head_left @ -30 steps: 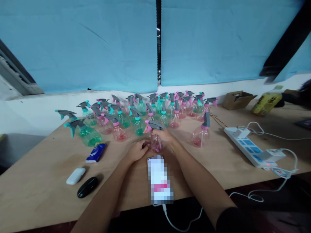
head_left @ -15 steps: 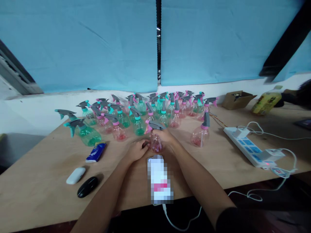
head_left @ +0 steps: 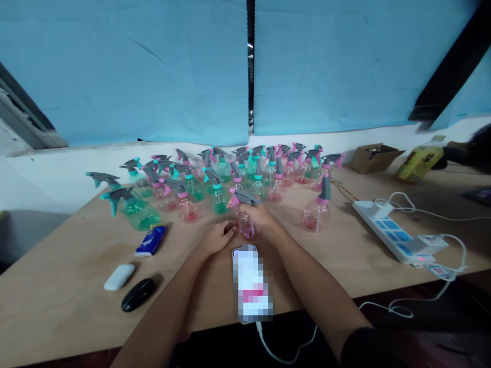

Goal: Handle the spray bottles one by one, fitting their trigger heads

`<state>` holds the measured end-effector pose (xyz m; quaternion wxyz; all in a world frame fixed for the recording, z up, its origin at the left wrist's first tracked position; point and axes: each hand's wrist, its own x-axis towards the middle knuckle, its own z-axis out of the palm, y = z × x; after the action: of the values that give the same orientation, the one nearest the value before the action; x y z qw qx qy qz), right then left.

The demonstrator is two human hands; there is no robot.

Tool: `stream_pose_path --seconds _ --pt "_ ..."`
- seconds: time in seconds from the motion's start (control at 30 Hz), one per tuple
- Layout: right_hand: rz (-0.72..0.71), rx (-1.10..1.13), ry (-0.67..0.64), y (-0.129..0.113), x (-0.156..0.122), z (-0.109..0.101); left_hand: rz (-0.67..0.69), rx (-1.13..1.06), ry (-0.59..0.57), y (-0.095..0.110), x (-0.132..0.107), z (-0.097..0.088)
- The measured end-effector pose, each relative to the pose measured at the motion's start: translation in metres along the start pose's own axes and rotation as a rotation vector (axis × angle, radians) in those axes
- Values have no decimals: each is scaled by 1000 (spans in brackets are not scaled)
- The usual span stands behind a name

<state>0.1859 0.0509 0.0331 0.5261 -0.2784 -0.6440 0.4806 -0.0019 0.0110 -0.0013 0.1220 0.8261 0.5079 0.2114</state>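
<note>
- R hand (head_left: 258, 212): closed round the neck of a pink spray btl (head_left: 246, 228), just under its grey trigger head; nozzle faces L.
- Held btl approx upright, mid-bench, just past far end of phone (head_left: 253, 286); can't tell if its base touches the bench (head_left: 76, 260).
- L hand (head_left: 218, 236): low at bench, fingers curled, right beside btl's lower part; can't tell if it's gripping anything.
- Phone: flat b/w forearms, screen pixelated, white cable (head_left: 264, 340) in near end.
- Behind the hands: big grp of green & pink spray btls (head_left: 219, 198), w/ grey heads, close together.
- One pink btl (head_left: 315, 215) apart, to R of R hand.
- L side: blue packet (head_left: 151, 240), white case (head_left: 119, 277), black oval item (head_left: 137, 295) nr each other.
- Far R: power strip (head_left: 395, 235) w/ plugs in, carton (head_left: 376, 159), yellow btl (head_left: 420, 161).
</note>
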Motion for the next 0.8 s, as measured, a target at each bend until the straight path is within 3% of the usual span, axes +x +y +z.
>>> stream_pose_path --seconds 0.13,0.3,0.4,0.57,0.8 --pt "-18 -150 121 13 0 -1 3 8 1 -1 0 1" --pt "-227 -388 308 9 -2 0 2 33 12 -3 0 1" --pt "-242 -568 449 8 -5 -3 -3 14 -1 -2 0 0" --pt "-193 -769 600 18 -8 -20 -10 -7 -8 -1 0 -2" --pt "-288 -890 776 24 -8 -49 -13 -14 -15 0 0 -3"
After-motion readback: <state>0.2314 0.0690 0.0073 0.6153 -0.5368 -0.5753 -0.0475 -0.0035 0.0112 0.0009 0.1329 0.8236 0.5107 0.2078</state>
